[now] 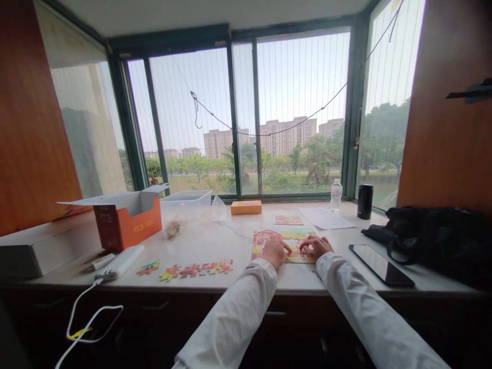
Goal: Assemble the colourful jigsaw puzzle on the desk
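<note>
A colourful jigsaw puzzle (pixel 284 234) lies on the white countertop, partly filled in, with a pale bare patch in its middle. My left hand (pixel 275 251) rests on its left part, fingers stretched towards the middle. From the right, my right hand (pixel 315 247) reaches over the board with fingers bent and tips together at the pale patch; what they hold, if anything, is too small to make out. Both palms hide parts of the board. Loose puzzle pieces (pixel 196 269) lie in a row to the left, several of them touching or overlapping.
Behind the board are a small picture card (pixel 287 220), an orange box (pixel 246 207) and paper (pixel 326 219). A bottle (pixel 335 195), black can (pixel 365 201), phone (pixel 380 265) and black bag (pixel 430 238) stand right. Left are an open orange carton (pixel 128 225) and a power strip (pixel 125 261).
</note>
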The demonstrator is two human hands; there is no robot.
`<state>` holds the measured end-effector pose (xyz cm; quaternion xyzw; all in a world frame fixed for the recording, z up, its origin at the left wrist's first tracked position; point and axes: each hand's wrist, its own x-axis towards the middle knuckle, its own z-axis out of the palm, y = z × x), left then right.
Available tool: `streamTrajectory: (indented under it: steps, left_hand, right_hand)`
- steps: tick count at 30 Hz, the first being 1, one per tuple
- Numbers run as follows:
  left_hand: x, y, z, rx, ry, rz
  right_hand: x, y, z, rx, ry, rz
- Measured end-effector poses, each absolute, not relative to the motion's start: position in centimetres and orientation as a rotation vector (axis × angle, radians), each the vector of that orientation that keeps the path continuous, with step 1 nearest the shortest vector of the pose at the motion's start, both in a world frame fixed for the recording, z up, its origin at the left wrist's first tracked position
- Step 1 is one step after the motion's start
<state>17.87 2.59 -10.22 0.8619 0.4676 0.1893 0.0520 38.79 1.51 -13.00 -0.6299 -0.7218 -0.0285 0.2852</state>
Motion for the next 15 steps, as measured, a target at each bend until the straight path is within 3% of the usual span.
streamTrajectory:
  steps: [15]
  left_hand:
    - [18.5,0.3,-8.7,2.939,1.275,0.562]
  right_hand:
    - [39.5,1.6,-13.9,-1.679,-1.993,-0.145]
